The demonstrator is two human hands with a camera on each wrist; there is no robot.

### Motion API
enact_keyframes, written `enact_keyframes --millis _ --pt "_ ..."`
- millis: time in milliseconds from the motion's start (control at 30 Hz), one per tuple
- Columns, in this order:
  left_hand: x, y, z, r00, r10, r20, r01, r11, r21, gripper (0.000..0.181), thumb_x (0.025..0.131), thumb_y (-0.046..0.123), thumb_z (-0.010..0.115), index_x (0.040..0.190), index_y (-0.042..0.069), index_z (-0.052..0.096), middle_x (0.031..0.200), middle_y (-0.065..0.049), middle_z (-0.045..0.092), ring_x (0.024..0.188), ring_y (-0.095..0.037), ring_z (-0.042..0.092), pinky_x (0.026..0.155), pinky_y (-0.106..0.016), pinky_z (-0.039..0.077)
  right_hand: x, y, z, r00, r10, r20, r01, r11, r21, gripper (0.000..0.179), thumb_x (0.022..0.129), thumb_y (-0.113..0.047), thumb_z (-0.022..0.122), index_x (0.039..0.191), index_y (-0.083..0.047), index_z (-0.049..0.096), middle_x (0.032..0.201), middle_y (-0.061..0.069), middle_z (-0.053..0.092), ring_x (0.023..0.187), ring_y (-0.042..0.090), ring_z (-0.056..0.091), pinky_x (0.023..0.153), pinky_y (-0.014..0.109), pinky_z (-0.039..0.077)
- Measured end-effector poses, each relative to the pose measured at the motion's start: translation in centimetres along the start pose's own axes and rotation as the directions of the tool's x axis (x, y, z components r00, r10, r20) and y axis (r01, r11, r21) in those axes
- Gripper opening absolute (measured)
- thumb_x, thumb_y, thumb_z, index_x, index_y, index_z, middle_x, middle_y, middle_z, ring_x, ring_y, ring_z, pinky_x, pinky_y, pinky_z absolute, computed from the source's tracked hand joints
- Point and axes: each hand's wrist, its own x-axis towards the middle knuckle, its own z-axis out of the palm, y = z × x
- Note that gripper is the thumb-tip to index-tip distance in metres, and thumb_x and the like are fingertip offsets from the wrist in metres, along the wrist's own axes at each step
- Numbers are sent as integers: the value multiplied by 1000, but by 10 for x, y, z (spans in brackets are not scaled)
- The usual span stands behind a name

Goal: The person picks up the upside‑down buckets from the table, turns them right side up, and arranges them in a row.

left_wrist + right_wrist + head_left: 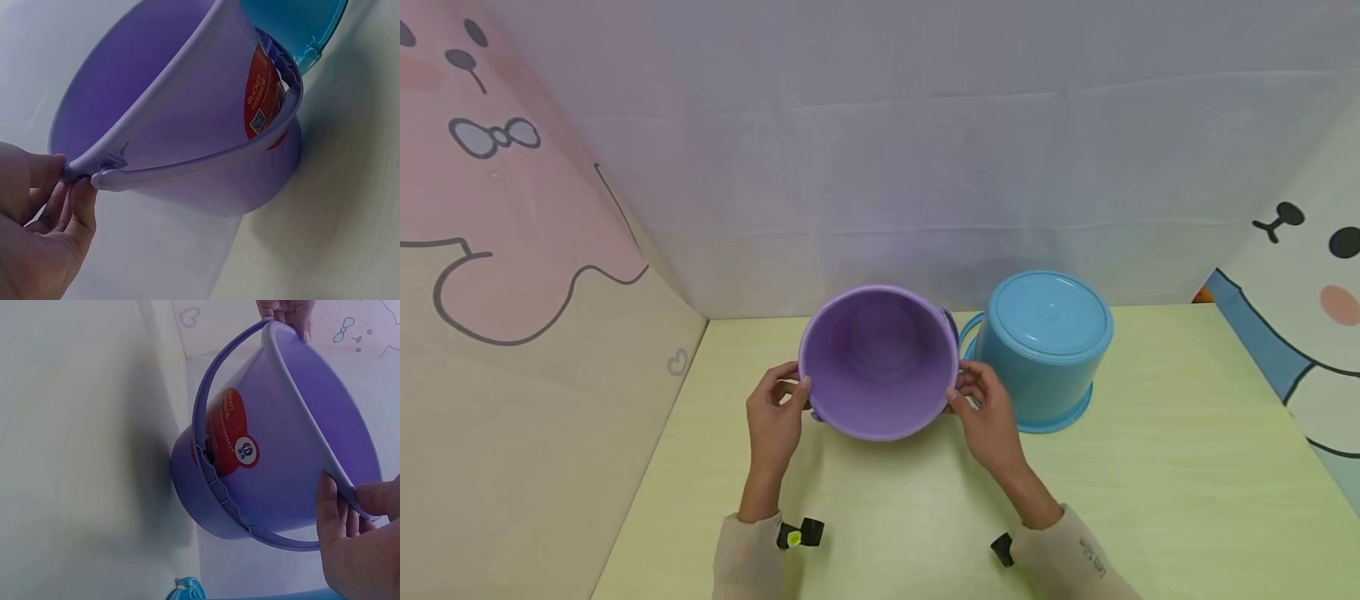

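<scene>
Head view: a pale surface (1187, 433) meets a white backdrop (865, 167) along its back edge, with cartoon-printed walls at the left and right. The left hand (773, 423) and right hand (996, 427) pinch opposite sides of the purple bucket's rim; the purple bucket (880, 367) tilts its mouth toward the person, near the back edge. An upturned blue bucket (1051, 333) stands just right of it, close beside the right hand. The surface stretches from there to its right edge.

Left wrist view: thumb and fingers clamp the rim beside the handle (206, 161) joint; a red label (259, 94) shows.

Right wrist view: thumb and fingers clamp the rim; I cannot tell whether the base touches the surface.
</scene>
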Motion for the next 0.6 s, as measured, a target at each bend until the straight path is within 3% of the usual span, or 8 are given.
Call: enact_keyframes --millis 200,367,600 --pt "1 3 0 998 -60 -7 60 998 -1 25 98 -11 66 123 -12 67 102 -12 64 75 -6 67 67 -20 62 1 -4 0 1000 16 6 -16 1000 -13 46 98 16 60 143 11 50 111 28 59 89 10 63 76 27 64" --pt "2 6 -1 997 -79 -7 79 997 2 25 98 -9 67 123 -11 67 102 -10 64 75 -5 66 66 -20 61 0 -6 -2 999 24 41 -23 1000 -22 57 97 18 60 151 9 45 115 29 57 90 9 64 78 30 64" --pt "4 11 -1 994 -105 -15 105 994 -11 25 99 -9 67 123 -12 67 101 -6 65 74 -5 67 64 -19 60 2 -9 -2 998 18 52 -17 1000 -16 59 98 17 59 154 9 42 116 30 57 90 7 65 79 29 64"
